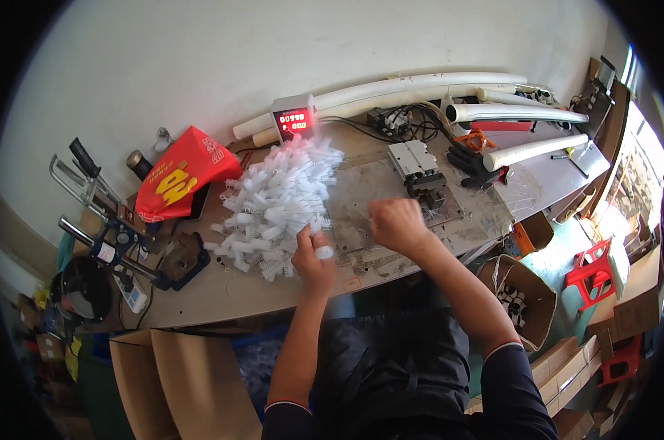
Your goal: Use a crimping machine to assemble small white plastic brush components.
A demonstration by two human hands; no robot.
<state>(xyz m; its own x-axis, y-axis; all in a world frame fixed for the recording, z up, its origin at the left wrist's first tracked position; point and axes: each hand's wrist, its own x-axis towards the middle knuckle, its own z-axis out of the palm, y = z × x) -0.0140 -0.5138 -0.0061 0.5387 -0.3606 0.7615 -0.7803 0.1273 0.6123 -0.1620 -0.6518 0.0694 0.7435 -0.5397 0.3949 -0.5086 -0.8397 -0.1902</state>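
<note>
My left hand [314, 262] is closed at the near right edge of a heap of translucent white plastic parts [273, 192]. A white plastic piece [323, 252] shows between its fingers. To the right, my right hand [399, 224] is curled into a fist above the workbench [361, 260]. Whatever its fingers may hold is hidden from this view. Just beyond that hand, a small metal fixture [414, 160] with a dark clamping end rests on a metal plate [361, 191].
Behind the heap stands a box with a lit red digital display [294, 119]. A red bag [185, 176] and a lever press [108, 235] are at left. White tubes [420, 82], cables and a dark glove [473, 166] lie at the back right. Cardboard boxes [522, 293] flank the bench.
</note>
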